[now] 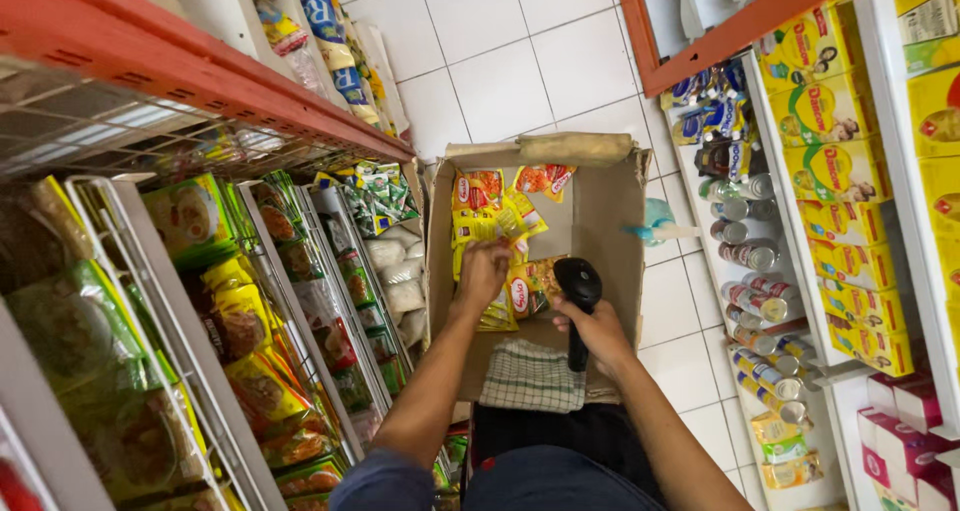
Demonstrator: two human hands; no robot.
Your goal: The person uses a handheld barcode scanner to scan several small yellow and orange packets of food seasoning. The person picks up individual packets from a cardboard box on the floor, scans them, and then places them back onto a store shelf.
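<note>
White floor tiles (pixel 500 61) are running down a narrow shop aisle, and we are looking straight down between two crowded shelf units. Between them a cardboard box (pixel 600 211) is sitting open, flaps up, so its contents are easy for us to reach. Our left hand (pixel 483 271) is curling down into it, fingers closing on a strip of yellow and red sachets (pixel 490 221), lifting them slightly clear of the rest. Our right hand (pixel 600 333) is wrapping firmly round the grip of a black handheld scanner (pixel 578 289), its head tilting toward the sachets, probably so their printed faces are lying under it. A green checked cloth (pixel 532 376) is draping over the box's near edge. On the left, wire racks (pixel 150 271) are holding green and yellow pouches upright in rows. On the right, a white shelf (pixel 800 301) is carrying small tins lying on their sides, with yellow cartons (pixel 835 171) stacked beyond them.
</note>
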